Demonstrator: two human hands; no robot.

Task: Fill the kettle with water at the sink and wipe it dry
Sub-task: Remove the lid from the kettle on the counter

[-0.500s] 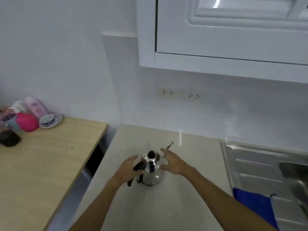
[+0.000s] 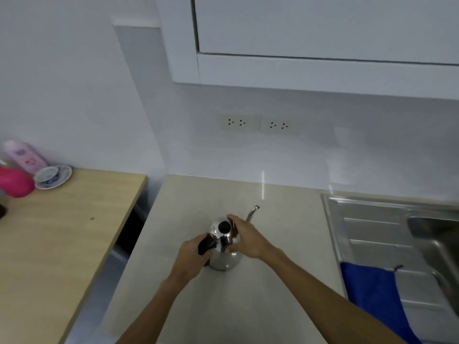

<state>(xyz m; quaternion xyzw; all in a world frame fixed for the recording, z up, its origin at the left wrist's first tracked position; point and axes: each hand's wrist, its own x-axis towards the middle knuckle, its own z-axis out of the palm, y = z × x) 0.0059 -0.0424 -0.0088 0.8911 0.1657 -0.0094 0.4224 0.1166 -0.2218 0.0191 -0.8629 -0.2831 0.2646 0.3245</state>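
Observation:
A small shiny steel kettle [image 2: 224,259] with a black lid knob and a thin curved spout stands upright on the beige counter [image 2: 273,244]. My left hand [image 2: 191,254] is wrapped around its black handle on the left side. My right hand [image 2: 244,238] rests on the lid and the right shoulder of the body, fingers curled over it. The steel sink [image 2: 437,239] lies at the right edge, with its ribbed drainboard [image 2: 372,244] between it and the kettle. A blue cloth [image 2: 372,296] lies on the drainboard's near part.
A wooden table [image 2: 62,239] stands to the left across a dark gap, holding a pink bottle [image 2: 26,157], a magenta round object [image 2: 15,182] and a cup on a saucer [image 2: 52,176]. White wall cabinets [image 2: 310,40] hang overhead; two sockets [image 2: 258,124] sit on the backsplash.
Both hands, open beside the kettle before, have closed in: the left now grips the handle and the right lies on the lid. The kettle stays in place.

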